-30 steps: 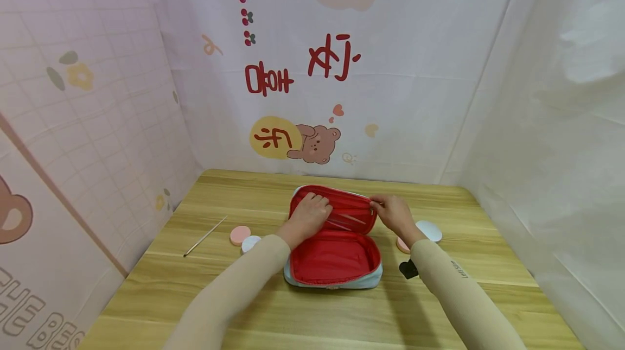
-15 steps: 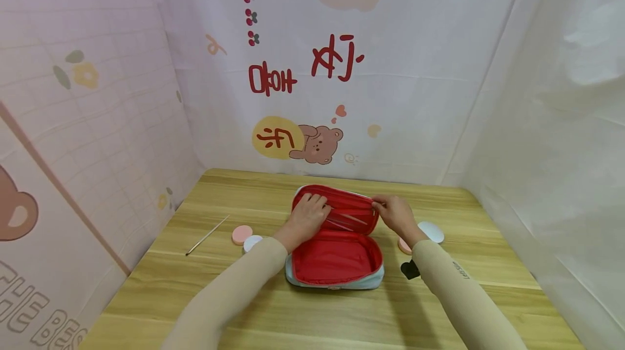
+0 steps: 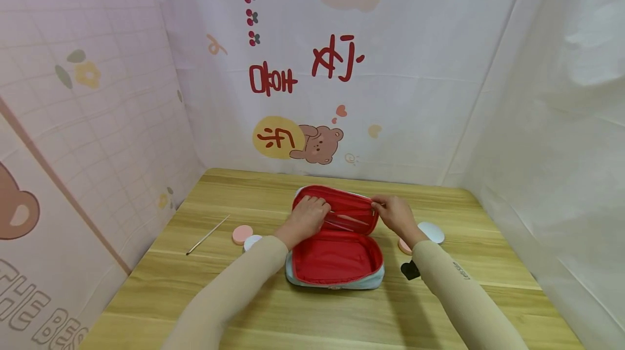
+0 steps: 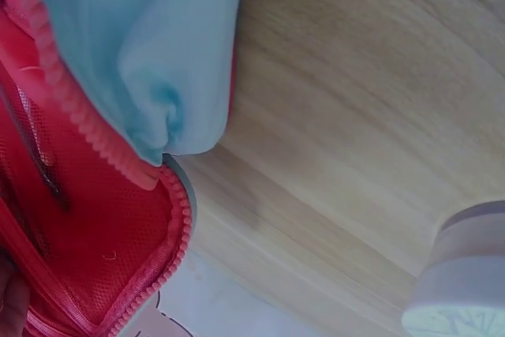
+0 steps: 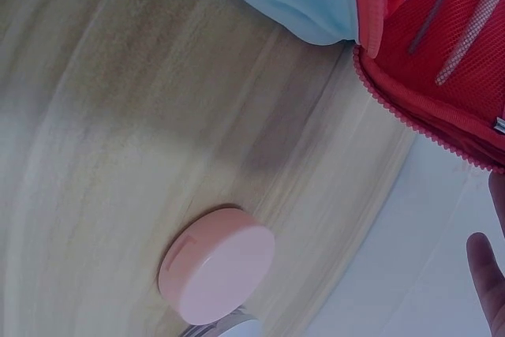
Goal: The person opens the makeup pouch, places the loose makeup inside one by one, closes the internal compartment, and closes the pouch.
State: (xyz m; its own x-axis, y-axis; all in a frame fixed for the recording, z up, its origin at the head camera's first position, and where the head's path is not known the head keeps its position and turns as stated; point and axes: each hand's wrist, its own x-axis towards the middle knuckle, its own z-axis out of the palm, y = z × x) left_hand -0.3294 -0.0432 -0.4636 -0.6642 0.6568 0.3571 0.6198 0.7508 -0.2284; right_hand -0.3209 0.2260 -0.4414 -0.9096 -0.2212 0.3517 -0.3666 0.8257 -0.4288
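A pale blue zip pouch with a red lining (image 3: 337, 260) stands unzipped in the middle of the table, its lid raised. Thin sticks lie in the lid's red mesh pocket (image 5: 465, 45), one of them pale and slanting away from the left fingertips. My left hand (image 3: 306, 217) reaches over the pouch with curled fingers at the pocket; whether they grip a stick or the pocket's edge is hidden. At the lid's upper right corner my right hand (image 3: 393, 211) pinches the rim between thumb and finger. The left wrist view shows only a bit of the left hand (image 4: 12, 301).
Left of the pouch lie a thin brush (image 3: 207, 235), a pink round case (image 3: 242, 234) and a whitish round case (image 3: 252, 242). Another pink case (image 5: 221, 266) and a white disc (image 3: 432, 232) sit by the right forearm. Cloth walls stand behind and at both sides.
More of the pale stick shows beside the left fingertips than half a second ago. The right hand and the pouch stay in place; the head view has shifted slightly.
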